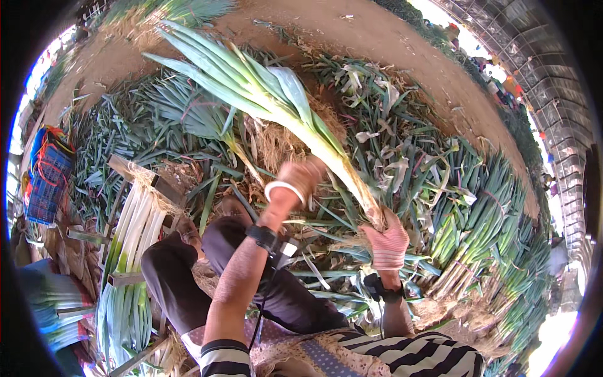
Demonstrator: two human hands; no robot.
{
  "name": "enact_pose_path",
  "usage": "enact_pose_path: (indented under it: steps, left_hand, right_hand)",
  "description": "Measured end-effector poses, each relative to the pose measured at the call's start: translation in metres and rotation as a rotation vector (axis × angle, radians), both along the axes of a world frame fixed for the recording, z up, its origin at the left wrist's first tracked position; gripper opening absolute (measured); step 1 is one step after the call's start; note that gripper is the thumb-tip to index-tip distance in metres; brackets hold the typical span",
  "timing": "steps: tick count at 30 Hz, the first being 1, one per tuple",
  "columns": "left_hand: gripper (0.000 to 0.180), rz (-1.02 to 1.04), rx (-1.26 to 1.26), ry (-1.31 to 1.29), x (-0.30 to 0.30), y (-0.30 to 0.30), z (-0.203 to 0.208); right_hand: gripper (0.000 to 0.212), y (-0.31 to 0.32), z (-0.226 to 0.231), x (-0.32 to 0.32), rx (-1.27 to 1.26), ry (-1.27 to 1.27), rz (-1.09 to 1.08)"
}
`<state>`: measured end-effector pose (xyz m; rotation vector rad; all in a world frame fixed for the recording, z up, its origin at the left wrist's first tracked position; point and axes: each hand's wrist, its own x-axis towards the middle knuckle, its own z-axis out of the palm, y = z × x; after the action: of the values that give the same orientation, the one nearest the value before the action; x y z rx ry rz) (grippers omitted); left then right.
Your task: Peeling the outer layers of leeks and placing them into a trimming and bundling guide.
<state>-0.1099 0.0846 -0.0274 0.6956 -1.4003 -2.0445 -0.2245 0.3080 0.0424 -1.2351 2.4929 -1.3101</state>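
Observation:
A long leek (pixel 295 119) slants across the middle, green leaves at the upper left and the pale root end at the lower right. My right hand (pixel 384 242), in a pinkish glove, is closed round that root end. Beside the pale stalk is my left hand (pixel 300 179), with a white band at the wrist; motion smears its fingers, so whether it touches the stalk is unclear. Trimmed white-stemmed leeks (pixel 138 220) lie in a wooden rack (pixel 166 193) left of my legs.
Cut leaves (pixel 377 125) cover the ground ahead. Bundled leeks (pixel 477 226) lie at the right, and more leeks (pixel 188 107) lie at the far left. A blue crate (pixel 47 182) stands at the left edge. Bare earth (pixel 433 75) stretches beyond.

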Motion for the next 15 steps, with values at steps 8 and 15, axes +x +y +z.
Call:
enact_pose_path:
  steps: [8,15]
  left_hand:
    - [0.075,0.377,0.462,0.734,0.021,-0.018,0.06]
    - [0.067,0.565,0.35,0.773,0.025,-0.016,0.046]
  right_hand:
    - [0.044,0.027,-0.05,-0.005,0.166,0.498,-0.021]
    - [0.063,-0.067,-0.036,0.018,0.118,0.237,0.286]
